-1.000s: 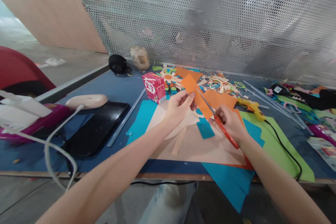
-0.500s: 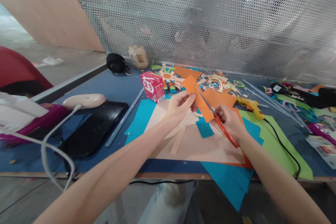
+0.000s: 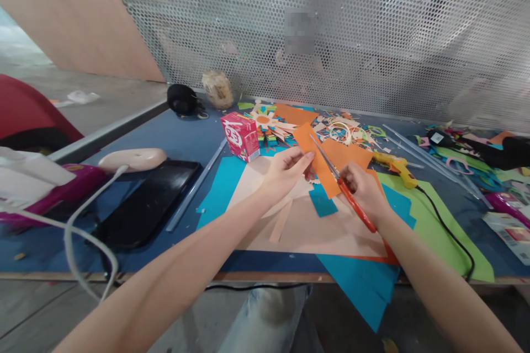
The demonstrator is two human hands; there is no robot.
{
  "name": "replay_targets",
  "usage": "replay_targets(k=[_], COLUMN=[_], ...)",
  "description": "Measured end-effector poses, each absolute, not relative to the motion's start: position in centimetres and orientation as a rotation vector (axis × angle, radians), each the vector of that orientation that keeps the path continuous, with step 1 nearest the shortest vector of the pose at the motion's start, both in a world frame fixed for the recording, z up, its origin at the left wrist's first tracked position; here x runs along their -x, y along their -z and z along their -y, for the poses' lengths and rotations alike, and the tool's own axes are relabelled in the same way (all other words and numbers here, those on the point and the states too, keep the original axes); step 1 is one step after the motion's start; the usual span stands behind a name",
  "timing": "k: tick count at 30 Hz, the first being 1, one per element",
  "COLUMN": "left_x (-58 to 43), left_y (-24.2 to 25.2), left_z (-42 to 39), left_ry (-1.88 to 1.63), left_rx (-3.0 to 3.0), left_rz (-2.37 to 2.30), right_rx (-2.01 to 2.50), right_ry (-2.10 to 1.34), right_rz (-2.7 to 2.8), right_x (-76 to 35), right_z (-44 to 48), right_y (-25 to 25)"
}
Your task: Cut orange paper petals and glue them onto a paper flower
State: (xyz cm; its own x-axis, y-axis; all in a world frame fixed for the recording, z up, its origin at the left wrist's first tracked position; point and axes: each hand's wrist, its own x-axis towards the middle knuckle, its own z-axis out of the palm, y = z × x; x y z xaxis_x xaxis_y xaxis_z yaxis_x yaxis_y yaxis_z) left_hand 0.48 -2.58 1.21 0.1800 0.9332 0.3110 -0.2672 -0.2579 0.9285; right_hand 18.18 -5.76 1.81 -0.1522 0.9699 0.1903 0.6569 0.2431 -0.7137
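Note:
My left hand [image 3: 290,171] pinches the left edge of an orange paper strip [image 3: 305,138] between thumb and fingers, above the desk. My right hand [image 3: 364,190] is closed round the red handles of a pair of scissors [image 3: 355,207]. Its metal blades lie along the strip and point up and left; whether they are parted is hard to see. Beneath the hands lies a large pale pink sheet [image 3: 331,237], with a small blue paper piece [image 3: 322,201] and a narrow pale strip [image 3: 281,222] on it.
Left of the sheets stand a pink box [image 3: 240,137], a clear stick [image 3: 194,190] and a black phone [image 3: 149,204]. A yellow glue gun [image 3: 395,166] lies on the right, its cord crossing green paper [image 3: 447,231]. Paper scraps [image 3: 348,129] are heaped before the perforated metal screen [image 3: 248,22].
My left hand and the orange strip have shifted slightly right and down. The scissors and my right hand stay almost where they were.

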Motion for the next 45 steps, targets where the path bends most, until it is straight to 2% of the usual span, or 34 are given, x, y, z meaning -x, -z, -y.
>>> replay_targets(k=[7,14,18,23,45], left_x=[-0.48,-0.07,-0.06,-0.26,0.04], left_y=[-1.07,-1.18,-1.33,-1.12,-0.95], left_z=[2.56,2.42,2.22,2.12,2.35], left_ry=[-1.343,-1.537,-1.433,-1.543,-1.483], left_rx=[-1.277,-1.155,-1.063,-1.14,-1.245], left_rz=[-0.713,-0.647,-0.574,-0.621,-0.609], right_rx=[1.509,1.51,1.492,1.47,1.481], right_ry=[-0.619,-0.569,-0.589,-0.593,-0.586], right_rz=[1.884,1.879,1.893,1.92,1.936], right_x=[-18.14,-17.99,-18.03,-18.16,-18.36], right_z=[5.8,6.01,6.02,5.9,5.61], right_y=[-1.85,-1.7,-1.79,-1.62,-0.99])
